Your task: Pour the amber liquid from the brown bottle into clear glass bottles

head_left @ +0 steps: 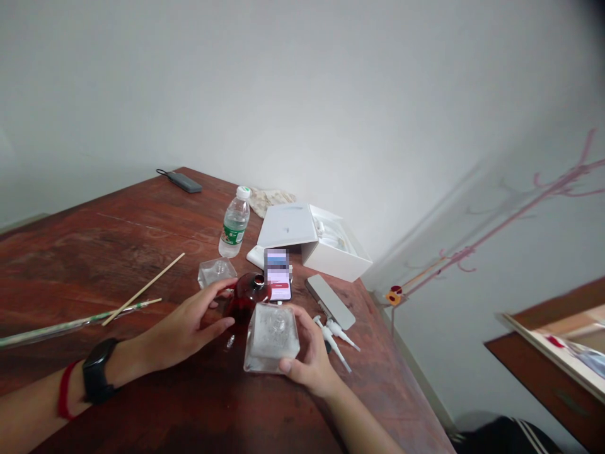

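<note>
Red bottle (246, 292) sits partly behind clear container (271, 337); 2 pumps (333, 343) lie near hands (309, 356).

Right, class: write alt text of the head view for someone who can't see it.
A person's right hand holds a clear square container beside a dark red bottle, which the left hand curves around. Behind, on the wooden table, are a lit phone, plastic water bottle and open white box.

Red bottle (244, 296) partly out of sight behind clear block (273, 334) (phone screen (278, 277) partly a blur)
</note>
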{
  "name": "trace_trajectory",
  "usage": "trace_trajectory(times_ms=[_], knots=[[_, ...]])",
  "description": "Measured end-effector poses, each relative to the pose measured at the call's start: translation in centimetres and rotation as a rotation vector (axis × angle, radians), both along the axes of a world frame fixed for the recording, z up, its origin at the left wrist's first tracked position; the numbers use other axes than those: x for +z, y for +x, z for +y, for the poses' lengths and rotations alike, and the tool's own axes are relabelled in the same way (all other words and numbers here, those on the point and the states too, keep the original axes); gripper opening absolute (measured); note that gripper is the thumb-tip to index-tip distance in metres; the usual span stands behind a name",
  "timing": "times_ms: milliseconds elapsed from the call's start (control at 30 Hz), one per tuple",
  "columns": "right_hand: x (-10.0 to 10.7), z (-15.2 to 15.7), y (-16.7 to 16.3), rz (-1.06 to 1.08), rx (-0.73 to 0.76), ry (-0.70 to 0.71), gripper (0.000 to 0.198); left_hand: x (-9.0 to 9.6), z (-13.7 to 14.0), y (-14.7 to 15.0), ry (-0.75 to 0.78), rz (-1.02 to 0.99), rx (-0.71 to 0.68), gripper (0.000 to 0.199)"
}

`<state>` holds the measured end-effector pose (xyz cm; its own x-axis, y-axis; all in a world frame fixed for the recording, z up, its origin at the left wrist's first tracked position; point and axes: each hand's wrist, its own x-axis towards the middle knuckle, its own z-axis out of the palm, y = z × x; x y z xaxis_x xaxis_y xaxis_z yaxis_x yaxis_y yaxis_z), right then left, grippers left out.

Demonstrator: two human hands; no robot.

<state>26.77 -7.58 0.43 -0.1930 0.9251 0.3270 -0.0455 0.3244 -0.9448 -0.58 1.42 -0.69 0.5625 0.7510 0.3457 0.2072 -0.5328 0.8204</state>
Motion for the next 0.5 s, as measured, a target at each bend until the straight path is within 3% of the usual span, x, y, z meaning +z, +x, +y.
trace_trajectory(times_ms=[200,367,500], knots=[[0.2,-0.22,-0.3,0.043,0.033,-0.012,0.078,-0.29,0.2,-0.07,0.011,-0.015,0.011,0.063],[0.21,-0.61,-0.27,0.072,0.039,-0.067,0.081,-0.6,0.36,-0.02,-0.082,-0.027,-0.006,0.072],[0.5,-0.75,-0.31,0.07,0.046,-0.072,0.078,-0.03,0.03,0.04,-0.034,-0.042,0.049,0.07]])
